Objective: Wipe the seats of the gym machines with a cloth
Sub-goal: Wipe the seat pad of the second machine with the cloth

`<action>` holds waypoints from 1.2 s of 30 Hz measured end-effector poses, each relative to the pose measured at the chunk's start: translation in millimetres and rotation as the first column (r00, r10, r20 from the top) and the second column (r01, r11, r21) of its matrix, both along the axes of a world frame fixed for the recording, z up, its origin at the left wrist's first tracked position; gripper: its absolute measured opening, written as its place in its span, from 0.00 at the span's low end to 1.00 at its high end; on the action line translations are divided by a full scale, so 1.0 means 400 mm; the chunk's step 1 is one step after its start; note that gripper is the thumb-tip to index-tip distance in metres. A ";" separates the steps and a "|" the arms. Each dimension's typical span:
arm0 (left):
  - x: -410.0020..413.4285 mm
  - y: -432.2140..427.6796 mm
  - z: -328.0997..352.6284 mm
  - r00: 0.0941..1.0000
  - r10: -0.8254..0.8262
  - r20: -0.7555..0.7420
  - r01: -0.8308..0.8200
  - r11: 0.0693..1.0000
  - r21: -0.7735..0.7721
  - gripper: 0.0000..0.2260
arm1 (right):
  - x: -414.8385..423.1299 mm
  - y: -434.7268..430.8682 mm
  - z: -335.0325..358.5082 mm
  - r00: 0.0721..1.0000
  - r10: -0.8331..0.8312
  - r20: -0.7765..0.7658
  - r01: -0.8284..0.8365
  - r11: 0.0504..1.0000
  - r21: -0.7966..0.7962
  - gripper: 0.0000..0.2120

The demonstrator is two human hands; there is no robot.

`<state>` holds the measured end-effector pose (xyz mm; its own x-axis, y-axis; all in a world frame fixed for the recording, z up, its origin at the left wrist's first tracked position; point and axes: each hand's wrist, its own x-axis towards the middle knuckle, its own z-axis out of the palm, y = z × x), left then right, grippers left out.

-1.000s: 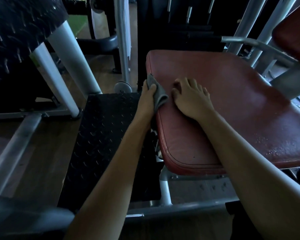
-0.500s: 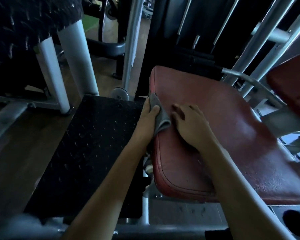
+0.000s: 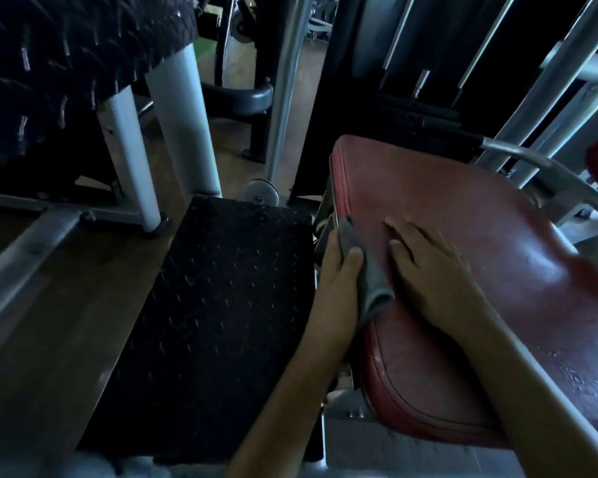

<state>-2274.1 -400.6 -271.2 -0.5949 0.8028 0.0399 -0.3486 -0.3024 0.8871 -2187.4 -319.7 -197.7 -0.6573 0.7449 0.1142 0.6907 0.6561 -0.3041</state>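
My left hand gripped the grey cloth, thumb curled over it, pressing the folded fabric against the left edge of the red seat. My right hand lay just beside the cloth, flat on the seat pad with fingers straight and slightly spread, holding nothing. The pad's worn surface shone to the right and carried small droplets near its front right corner. Left of the seat sat a black studded footplate on the wooden floor, with white frame posts beyond it and a curved metal handle behind the seat.
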 end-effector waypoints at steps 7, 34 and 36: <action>-0.141 0.164 0.075 0.996 0.044 -0.083 -0.053 0.992 -0.111 0.19 | -0.003 -0.005 0.009 1.000 -0.014 0.013 0.014 1.000 0.016 0.22; 0.124 -0.110 0.069 0.989 0.142 -0.030 -0.145 0.971 -0.190 0.32 | 0.154 -0.053 0.026 0.999 -0.040 0.002 0.040 0.994 -0.104 0.24; 0.170 -0.138 0.071 0.989 0.144 -0.038 -0.149 0.968 -0.202 0.32 | 0.158 -0.066 0.026 0.999 -0.052 -0.006 0.052 0.995 -0.083 0.23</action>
